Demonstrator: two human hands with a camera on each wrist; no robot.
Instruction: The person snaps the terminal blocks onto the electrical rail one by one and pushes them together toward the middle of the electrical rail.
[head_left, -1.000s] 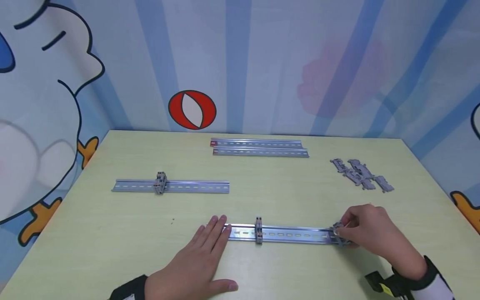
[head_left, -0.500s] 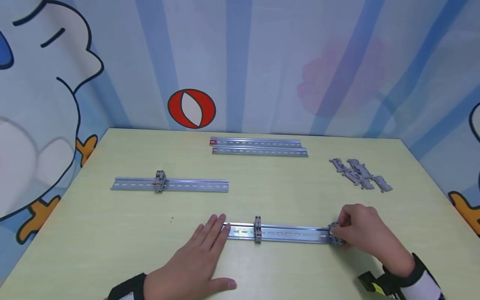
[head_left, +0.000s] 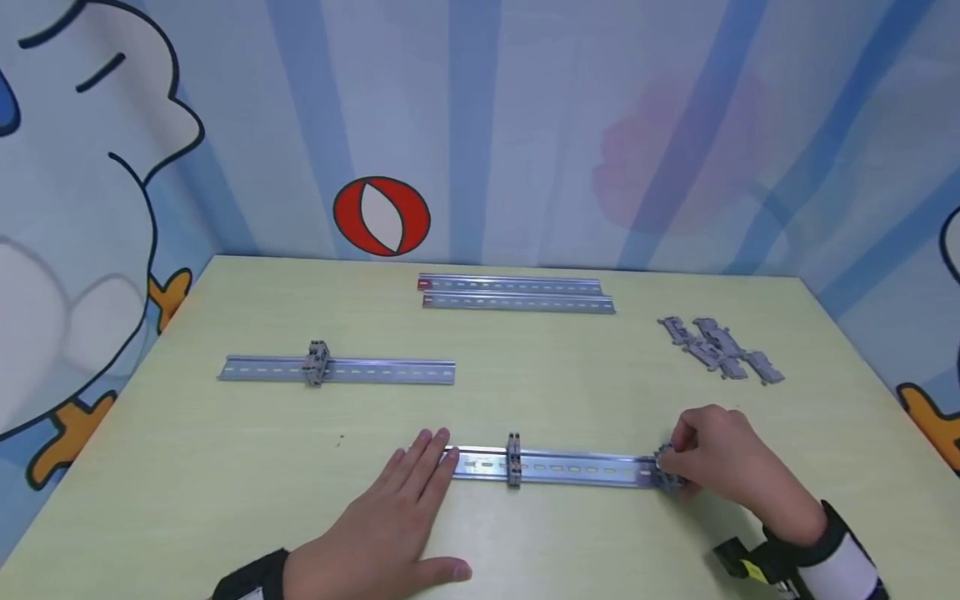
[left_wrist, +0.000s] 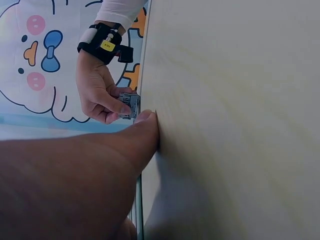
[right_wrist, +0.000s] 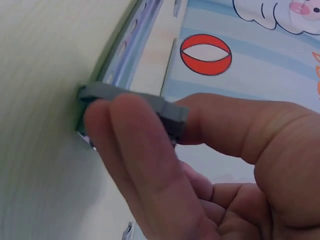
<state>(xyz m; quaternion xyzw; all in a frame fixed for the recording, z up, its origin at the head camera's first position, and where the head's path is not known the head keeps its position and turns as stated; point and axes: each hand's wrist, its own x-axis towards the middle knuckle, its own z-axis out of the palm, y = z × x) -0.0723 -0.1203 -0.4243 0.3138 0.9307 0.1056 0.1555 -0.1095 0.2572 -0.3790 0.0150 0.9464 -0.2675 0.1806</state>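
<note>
A slotted metal DIN rail (head_left: 581, 468) lies across the near part of the table. My left hand (head_left: 382, 517) rests on its left end, fingers straight and thumb spread. At the rail's right end my right hand (head_left: 723, 458) pinches a grey terminal block (head_left: 667, 468) between thumb and fingers. In the right wrist view this grey block (right_wrist: 135, 100) sits over the rail's end, partly covered by the fingers. Another grey terminal block (head_left: 513, 460) stands upright on the same rail, left of its middle. The left wrist view shows the pinched block (left_wrist: 130, 104) beyond my left thumb.
Farther left lies a second rail (head_left: 390, 372) carrying a thicker grey block (head_left: 317, 363). Two bare rails (head_left: 517, 302) lie side by side near the back edge. Several flat grey terminal blocks (head_left: 705, 348) lie in a loose group at the back right.
The right hand and its terminal block have shifted slightly left onto the rail's right end, and the block looks straighter. The left hand stays on the rail.
</note>
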